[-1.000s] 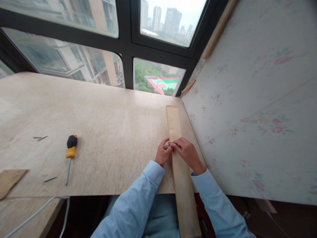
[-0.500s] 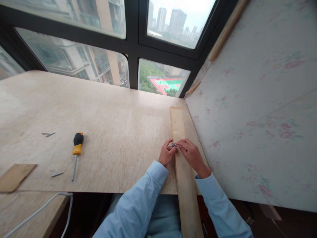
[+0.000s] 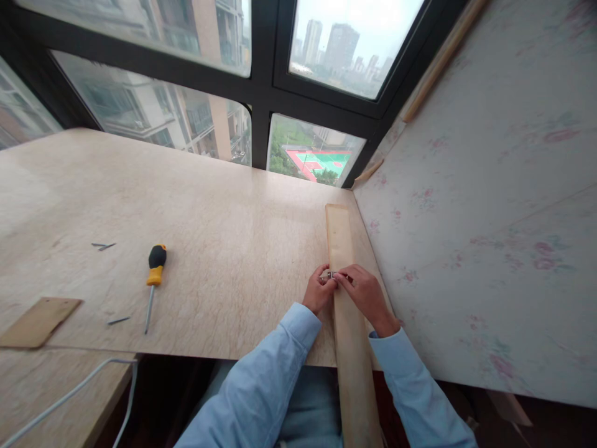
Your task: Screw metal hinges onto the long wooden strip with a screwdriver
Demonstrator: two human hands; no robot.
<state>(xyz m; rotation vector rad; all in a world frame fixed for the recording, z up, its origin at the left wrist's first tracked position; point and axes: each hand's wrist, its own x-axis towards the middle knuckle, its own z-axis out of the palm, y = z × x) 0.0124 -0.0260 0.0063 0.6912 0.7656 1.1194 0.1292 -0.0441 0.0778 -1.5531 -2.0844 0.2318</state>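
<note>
A small shiny metal fitting (image 3: 331, 275) is pinched between my two hands, above the left edge of a long pale wooden board (image 3: 352, 348); its exact kind is too small to make out. My left hand (image 3: 319, 291) closes on it from the left. From the right, my right hand (image 3: 366, 295) has thumb and forefinger pressed together at the fitting, the other fingers curled over the board. The board lies lengthwise on the stone-patterned sill, its near end jutting past the front edge toward me.
On the left lies a yellow and black screwdriver (image 3: 155, 267). Thin metal pieces (image 3: 103, 246) and another thin piece (image 3: 118, 321) lie around it. A brown flat plate (image 3: 41, 322) and a white cable (image 3: 69, 393) are at the lower left. A papered wall (image 3: 489, 249) borders the right.
The whole view has shifted slightly, so things appear a little further right. Both hands stay at the small metal fitting, with only slight finger movement.
</note>
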